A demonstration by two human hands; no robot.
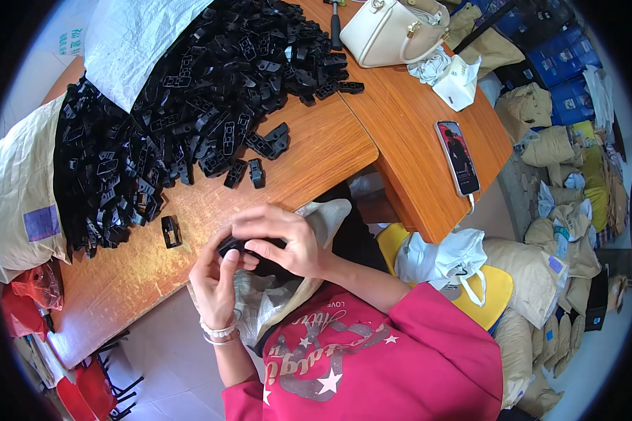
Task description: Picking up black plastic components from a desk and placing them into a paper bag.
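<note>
A small black plastic part [230,245] sits between my two hands just above the front edge of the wooden table. My left hand [214,278] is closed around it with the thumb on top. From the other side, my right hand [288,242] grips it too, its thumb on the part and its fingers curled over; they cover most of it. Past my hands, a heap of similar black plastic parts [196,98] spreads over the table. One loose part [170,231] lies left of my hands, and another [256,173] lies at the heap's near edge.
An open paper sack [24,182] and a white woven sack [140,42] border the heap. At the right are a phone [458,158] with a cable, a cream handbag [393,31] and a hammer [336,31]. A pale woven bag [267,298] rests below my hands.
</note>
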